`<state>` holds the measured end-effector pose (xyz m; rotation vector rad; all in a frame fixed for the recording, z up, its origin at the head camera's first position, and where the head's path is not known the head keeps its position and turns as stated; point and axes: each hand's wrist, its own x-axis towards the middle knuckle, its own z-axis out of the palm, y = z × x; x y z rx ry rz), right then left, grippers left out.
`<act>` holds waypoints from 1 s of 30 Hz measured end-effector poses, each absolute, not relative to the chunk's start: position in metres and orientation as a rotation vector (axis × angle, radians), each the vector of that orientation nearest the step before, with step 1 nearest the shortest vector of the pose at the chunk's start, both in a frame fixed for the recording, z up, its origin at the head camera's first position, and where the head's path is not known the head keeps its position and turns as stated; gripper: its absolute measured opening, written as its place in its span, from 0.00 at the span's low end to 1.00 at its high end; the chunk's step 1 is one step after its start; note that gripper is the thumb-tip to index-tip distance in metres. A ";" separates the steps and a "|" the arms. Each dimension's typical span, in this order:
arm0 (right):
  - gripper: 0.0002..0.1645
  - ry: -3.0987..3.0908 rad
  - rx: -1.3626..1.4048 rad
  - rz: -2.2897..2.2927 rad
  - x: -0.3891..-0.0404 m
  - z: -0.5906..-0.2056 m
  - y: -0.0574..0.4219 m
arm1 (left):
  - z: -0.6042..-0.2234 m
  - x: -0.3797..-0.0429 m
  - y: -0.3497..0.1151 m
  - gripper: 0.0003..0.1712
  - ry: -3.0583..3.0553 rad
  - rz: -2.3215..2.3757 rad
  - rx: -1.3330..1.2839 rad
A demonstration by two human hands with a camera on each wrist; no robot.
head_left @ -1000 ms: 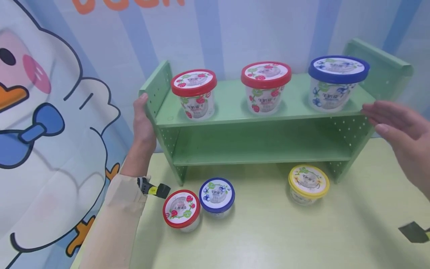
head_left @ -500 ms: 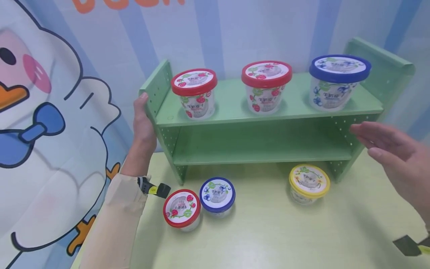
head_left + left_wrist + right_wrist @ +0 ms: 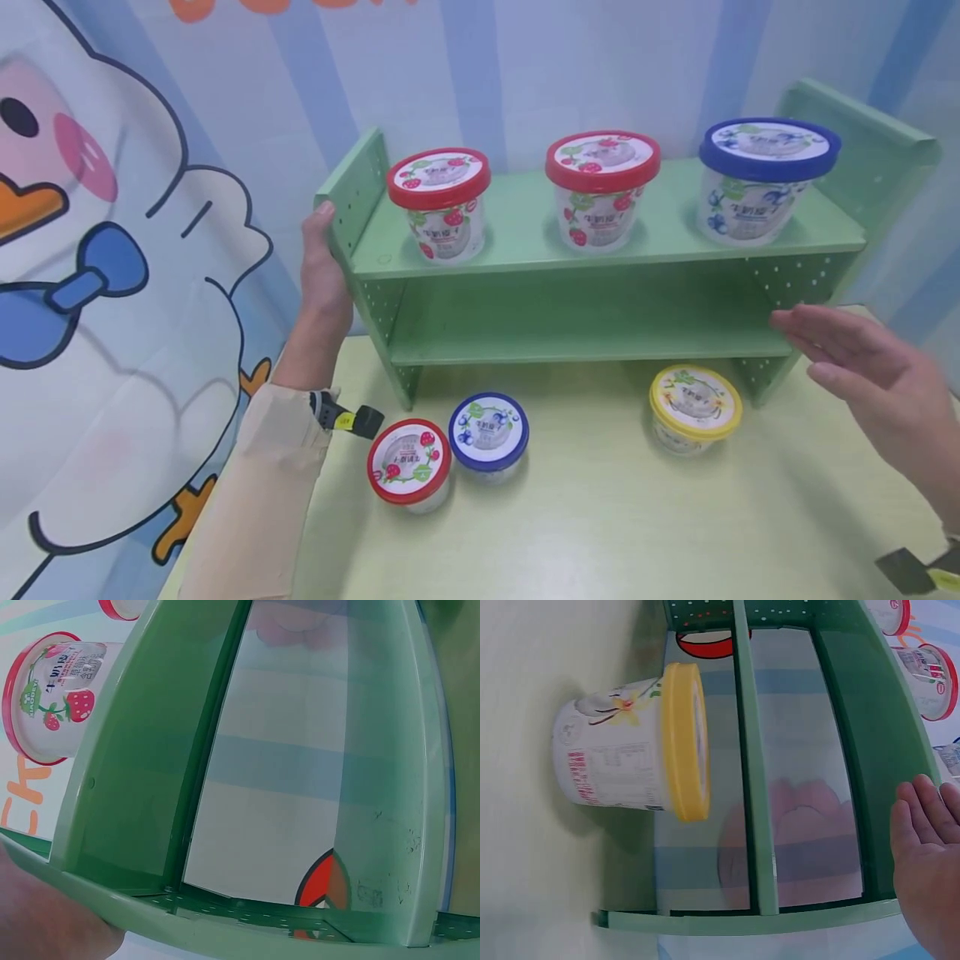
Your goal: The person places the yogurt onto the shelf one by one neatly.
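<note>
In the head view a green two-tier shelf [image 3: 592, 312] stands on the table. My left hand [image 3: 322, 275] holds its left side panel from outside; most of the fingers are hidden. My right hand [image 3: 873, 375] is in front of the shelf's right end, apart from the tubs, with its fingers straight and together. On the top board are two red-lidded strawberry tubs, one at left [image 3: 448, 229] and one in the middle [image 3: 600, 218], plus a blue-lidded blueberry tub [image 3: 750, 208] at right. Below, a yellow-lidded tub [image 3: 693, 408] sits upright nearest my right hand.
On the table [image 3: 570, 533], in front of the shelf's left end, a red-lidded tub [image 3: 408, 467] and a blue-lidded tub [image 3: 489, 437] stand side by side. Behind the shelf hangs a striped blue backdrop [image 3: 600, 67] with a cartoon duck [image 3: 112, 333].
My right hand has moved down from the shelf's top right edge to beside the lower board. My left hand keeps its place on the side panel. The tubs stay where they were.
</note>
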<state>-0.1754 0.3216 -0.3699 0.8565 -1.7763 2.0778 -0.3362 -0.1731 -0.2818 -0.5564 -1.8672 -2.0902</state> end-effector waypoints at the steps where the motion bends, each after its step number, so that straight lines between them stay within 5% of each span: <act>1: 0.32 -1.782 0.843 2.076 -0.175 -0.372 0.321 | -0.281 -0.336 -0.173 0.33 -1.872 -2.088 -0.556; 30: 0.40 -2.163 0.542 1.967 -0.171 -0.435 0.321 | -0.283 -0.334 -0.173 0.36 -1.906 -2.052 -0.519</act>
